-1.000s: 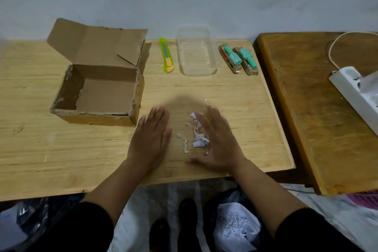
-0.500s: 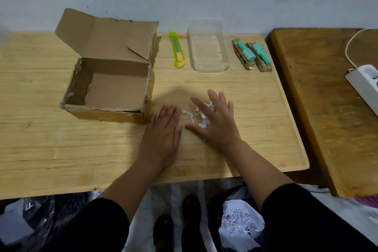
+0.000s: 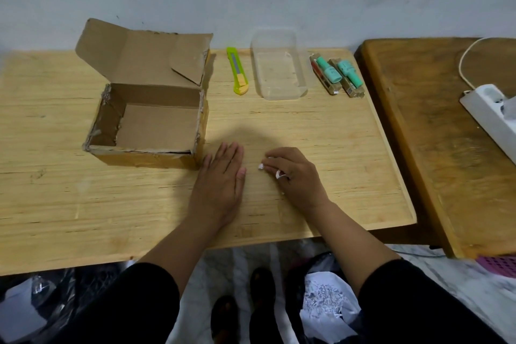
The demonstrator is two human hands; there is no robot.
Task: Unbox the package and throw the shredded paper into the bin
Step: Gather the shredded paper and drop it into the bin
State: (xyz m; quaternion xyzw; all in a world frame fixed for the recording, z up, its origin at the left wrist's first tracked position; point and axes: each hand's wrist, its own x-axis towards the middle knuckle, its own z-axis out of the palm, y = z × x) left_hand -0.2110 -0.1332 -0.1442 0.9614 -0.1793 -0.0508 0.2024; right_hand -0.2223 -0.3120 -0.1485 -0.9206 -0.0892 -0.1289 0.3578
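The brown cardboard box (image 3: 156, 131) stands open on the wooden table, lid flap up, nothing visible inside. My left hand (image 3: 220, 176) lies flat on the table just right of the box, fingers together, holding nothing. My right hand (image 3: 293, 176) is curled on the table, closed over white shredded paper (image 3: 261, 166); small bits stick out between the fingers. Below the table edge, a black bin bag (image 3: 324, 301) holds a heap of white shreds.
At the back of the table lie a green utility knife (image 3: 237, 72), a clear plastic container (image 3: 277, 64) and two small packaged items with teal caps (image 3: 336, 74). A darker wooden table (image 3: 446, 134) on the right carries a white power strip (image 3: 494, 117).
My right hand has swept the loose shreds together and closed over them. My left hand stayed flat beside it. The camera view shifted slightly.
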